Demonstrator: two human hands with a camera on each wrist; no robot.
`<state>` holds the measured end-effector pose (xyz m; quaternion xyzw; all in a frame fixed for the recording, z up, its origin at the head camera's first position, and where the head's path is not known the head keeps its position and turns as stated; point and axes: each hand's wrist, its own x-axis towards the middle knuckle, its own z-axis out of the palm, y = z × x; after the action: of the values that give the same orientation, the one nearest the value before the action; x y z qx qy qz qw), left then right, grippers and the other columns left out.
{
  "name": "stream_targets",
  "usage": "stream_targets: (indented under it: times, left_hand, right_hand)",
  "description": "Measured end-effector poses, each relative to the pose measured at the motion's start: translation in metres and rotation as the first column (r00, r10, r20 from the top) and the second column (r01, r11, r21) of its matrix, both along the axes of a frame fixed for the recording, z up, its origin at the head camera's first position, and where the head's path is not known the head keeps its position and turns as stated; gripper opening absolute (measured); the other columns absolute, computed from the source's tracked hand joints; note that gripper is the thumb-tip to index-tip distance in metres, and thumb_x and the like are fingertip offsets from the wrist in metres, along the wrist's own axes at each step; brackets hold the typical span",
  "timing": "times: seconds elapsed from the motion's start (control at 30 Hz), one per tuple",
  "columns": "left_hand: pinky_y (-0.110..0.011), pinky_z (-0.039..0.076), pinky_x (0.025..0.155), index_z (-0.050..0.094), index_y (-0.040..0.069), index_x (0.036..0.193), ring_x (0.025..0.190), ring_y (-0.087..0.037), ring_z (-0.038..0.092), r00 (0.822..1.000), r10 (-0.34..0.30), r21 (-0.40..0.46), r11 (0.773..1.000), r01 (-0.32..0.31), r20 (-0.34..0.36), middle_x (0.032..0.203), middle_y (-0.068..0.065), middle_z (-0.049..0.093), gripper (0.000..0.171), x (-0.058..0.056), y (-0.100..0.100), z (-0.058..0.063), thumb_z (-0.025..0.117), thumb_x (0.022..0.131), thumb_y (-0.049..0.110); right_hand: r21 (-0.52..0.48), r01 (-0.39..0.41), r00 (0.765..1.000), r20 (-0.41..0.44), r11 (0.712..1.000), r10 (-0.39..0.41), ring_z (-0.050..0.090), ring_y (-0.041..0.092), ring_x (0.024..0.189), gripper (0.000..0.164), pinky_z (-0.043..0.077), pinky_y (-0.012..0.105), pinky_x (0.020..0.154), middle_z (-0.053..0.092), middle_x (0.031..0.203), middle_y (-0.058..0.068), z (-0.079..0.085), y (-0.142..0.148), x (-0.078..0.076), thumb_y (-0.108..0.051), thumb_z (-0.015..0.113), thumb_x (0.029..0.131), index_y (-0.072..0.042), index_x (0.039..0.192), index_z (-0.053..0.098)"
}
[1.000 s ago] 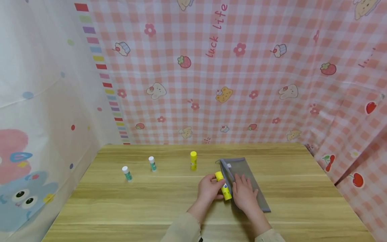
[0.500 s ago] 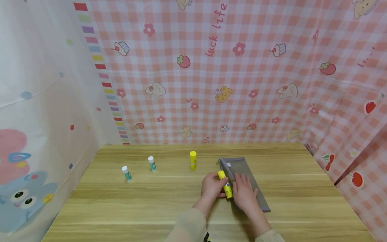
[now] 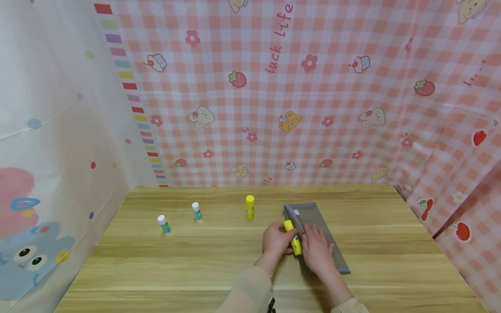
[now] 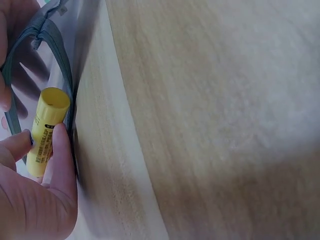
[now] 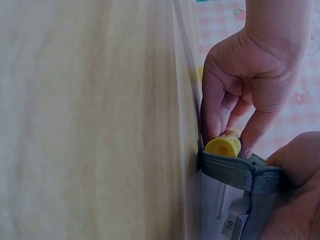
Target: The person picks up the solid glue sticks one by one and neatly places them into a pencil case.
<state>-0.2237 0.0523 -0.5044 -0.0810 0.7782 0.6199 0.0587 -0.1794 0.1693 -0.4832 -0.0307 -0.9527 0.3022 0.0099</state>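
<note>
A yellow glue stick (image 3: 293, 238) is pinched between the thumb and fingers of my left hand (image 3: 277, 240). It slants at the mouth of a grey mesh zip pouch (image 3: 337, 256), one end inside the zipper edge in the right wrist view. My right hand (image 3: 318, 252) lies over the pouch with fingers extended on its upper side. Its thumb side holds the zipper edge (image 5: 227, 167) raised, so the mouth gapes around the glue stick (image 4: 45, 132) in the left wrist view. Part of that grip is hidden.
Another yellow glue stick (image 3: 250, 208) stands upright behind my left hand. Two white-capped green glue sticks, one nearer (image 3: 164, 224) and one farther (image 3: 197, 211), stand at the left of the wooden table (image 3: 188, 269). A pink checked cloth (image 3: 250, 104) hangs behind.
My left hand has moved a little to the right, bringing the yellow glue stick closer to the pouch mouth. My right hand and the pouch stay almost still.
</note>
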Motion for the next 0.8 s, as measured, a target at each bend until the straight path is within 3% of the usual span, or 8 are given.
stream_targets:
  times: [0.17,0.4,0.8]
  left_hand:
    - [-0.026,0.055,0.043,0.065,0.000,0.109,0.048,-0.013,0.061,1.000,-0.001,-0.058,0.998,0.000,-0.019,0.086,-0.005,0.063,0.036,-0.0001,0.0009,-0.0002,0.080,0.084,0.021]
    - [-0.026,0.055,0.042,0.066,0.002,0.104,0.047,-0.013,0.061,1.000,0.000,-0.067,0.998,-0.002,-0.026,0.083,-0.003,0.063,0.033,0.0002,0.0015,-0.0004,0.081,0.083,0.022]
    - [-0.029,0.057,0.046,0.064,-0.002,0.107,0.056,-0.015,0.067,1.000,0.011,0.025,1.000,-0.011,0.009,0.066,-0.007,0.067,0.035,0.0006,0.0025,0.0000,0.081,0.083,0.017]
  right_hand:
    - [-0.010,-0.002,1.000,-0.011,1.000,0.002,0.023,0.056,0.138,0.044,0.015,0.083,0.101,0.032,0.148,0.036,0.0003,0.0002,0.0009,-0.015,0.037,0.105,0.006,0.144,0.042]
    - [-0.003,-0.004,1.000,0.000,1.000,0.004,0.022,0.056,0.138,0.045,0.015,0.083,0.101,0.031,0.148,0.037,0.0003,0.0004,0.0001,-0.016,0.036,0.106,0.006,0.145,0.041]
    - [0.018,0.000,0.998,-0.069,1.000,0.001,0.024,0.057,0.137,0.044,0.015,0.084,0.100,0.033,0.147,0.036,-0.0001,0.0000,0.0022,-0.014,0.038,0.104,0.007,0.143,0.043]
